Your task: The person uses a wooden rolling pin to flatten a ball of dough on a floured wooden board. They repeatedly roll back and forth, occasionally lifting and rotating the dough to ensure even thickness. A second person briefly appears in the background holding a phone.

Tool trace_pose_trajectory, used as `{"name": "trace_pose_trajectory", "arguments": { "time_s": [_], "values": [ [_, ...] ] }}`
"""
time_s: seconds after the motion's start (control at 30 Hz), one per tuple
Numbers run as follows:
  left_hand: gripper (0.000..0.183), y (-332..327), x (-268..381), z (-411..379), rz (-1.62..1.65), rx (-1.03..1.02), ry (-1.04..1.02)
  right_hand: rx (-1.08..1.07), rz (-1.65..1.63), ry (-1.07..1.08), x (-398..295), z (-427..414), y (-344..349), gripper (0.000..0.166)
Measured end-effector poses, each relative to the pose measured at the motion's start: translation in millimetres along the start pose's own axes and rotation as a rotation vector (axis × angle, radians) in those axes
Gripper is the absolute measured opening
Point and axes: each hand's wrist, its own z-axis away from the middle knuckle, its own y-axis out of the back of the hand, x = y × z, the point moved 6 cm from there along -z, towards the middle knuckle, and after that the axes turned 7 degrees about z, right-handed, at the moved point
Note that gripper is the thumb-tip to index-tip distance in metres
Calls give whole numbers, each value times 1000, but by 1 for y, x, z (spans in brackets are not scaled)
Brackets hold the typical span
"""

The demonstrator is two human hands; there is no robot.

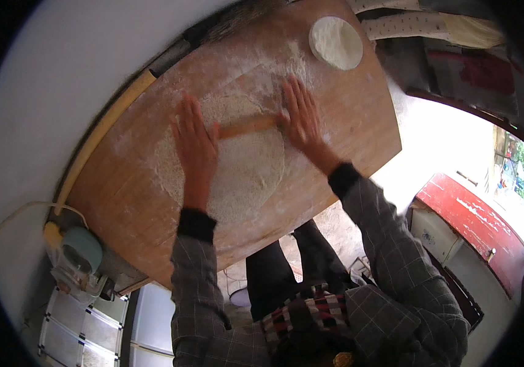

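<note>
A wooden rolling pin [248, 127] lies across the far part of a large, thin, round sheet of dough [248, 174] on a floured wooden board [344, 114]. My left hand [194, 142] is laid flat over the pin's left end, fingers extended and pointing away from me. Over its right end, by the dough's right edge, my right hand [302, 117] rests with straight fingers. Neither hand is curled around the pin, and the palms hide its ends. Loose flour [294, 59] is scattered on the board beyond the dough.
A round bowl of flour [335, 43] stands at the board's far right. A long yellowish wooden pole [106, 133] lies along the wall at the left edge. Beyond the near left corner are a teal container [83, 250] and plastic bags. A worn red cabinet [473, 229] stands at the right.
</note>
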Motion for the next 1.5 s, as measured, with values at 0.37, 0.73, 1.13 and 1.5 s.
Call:
{"name": "trace_pose_trajectory", "arguments": {
  "time_s": [0.37, 0.73, 1.13, 1.5],
  "values": [
    [62, 4, 4, -23, -56, 85, -61, -19, 56, -38, 0, -29, 5, 57],
    [63, 19, -10, 83, -15, -105, 162, -283, 19, 235, -20, 35, -21, 53],
    [63, 44, -66, -28, -56, 206, 139, 11, 27, 116, -52, -88, -31, 66],
    [64, 54, -70, -69, -55, 290, 111, 64, 138, 94, -45, -117, -23, 74]
  ]
}}
